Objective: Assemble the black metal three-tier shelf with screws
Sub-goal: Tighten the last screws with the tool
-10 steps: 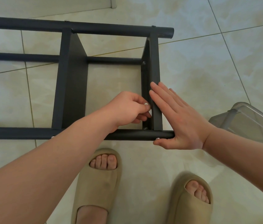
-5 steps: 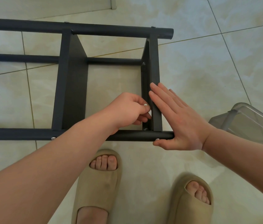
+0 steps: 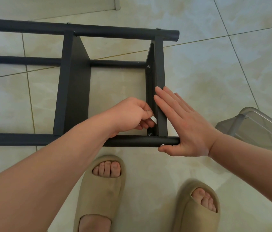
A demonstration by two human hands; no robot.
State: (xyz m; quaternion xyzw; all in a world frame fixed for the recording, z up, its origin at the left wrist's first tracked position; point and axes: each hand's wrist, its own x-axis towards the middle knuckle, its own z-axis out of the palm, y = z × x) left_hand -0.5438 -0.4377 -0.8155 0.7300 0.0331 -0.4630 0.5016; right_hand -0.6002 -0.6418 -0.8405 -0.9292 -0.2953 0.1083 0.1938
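The shelf [image 3: 76,91] lies on its side on the floor [image 3: 215,72], straight ahead of the person's feet. It is matte black metal: round tubes run left to right, the far tube [image 3: 98,30] and the near tube [image 3: 131,141] the plainest, with flat sheet panels set crosswise between them. Its left part is cut off by the picture's edge.

The right hand [image 3: 187,129] is flat, its fingers straight and together, pressed along the outer edge of the right panel [image 3: 160,72]. Its thumb lies under the open end of the near tube, just beside a silver screw [image 3: 162,145].

The left hand [image 3: 130,113] is curled inside the frame, against the inner face of that panel, and pinches a small white piece [image 3: 153,120] between thumb and fingers. What the piece is cannot be told, since the fingers hide most of it. Just below it a second screw [image 3: 150,134] sits in the corner where the panel meets the near tube, dark and hard to make out. A third screw [image 3: 148,66] shows higher up on the same panel.

The floor is glossy cream tile, marbled, with thin grout lines. Two beige foam slippers [image 3: 101,190] with open toes stand near the bottom edge. At the right a clear plastic box [image 3: 255,129] with rounded corners is partly cut off.
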